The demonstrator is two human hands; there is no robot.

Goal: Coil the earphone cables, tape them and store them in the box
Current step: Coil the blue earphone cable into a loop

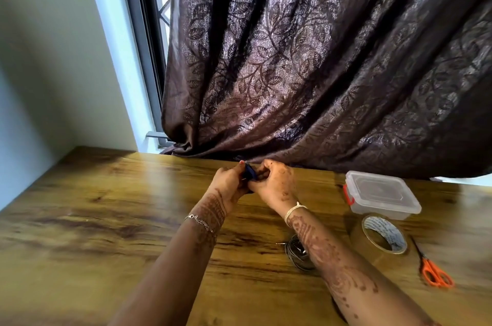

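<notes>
While your two hands met well left of the one clear lidded box (383, 194), your left hand (229, 183) and right hand (275, 185) both pinched a single dark blue earphone coil (250, 174) between curled fingers. A second, grey coil (296, 255) lay on the table (106, 206), left of the box and nearer you, partly under your right forearm. One tape roll (383, 237) sat just in front of the box, and one pair of orange scissors (434, 271) lay farther toward you.
</notes>
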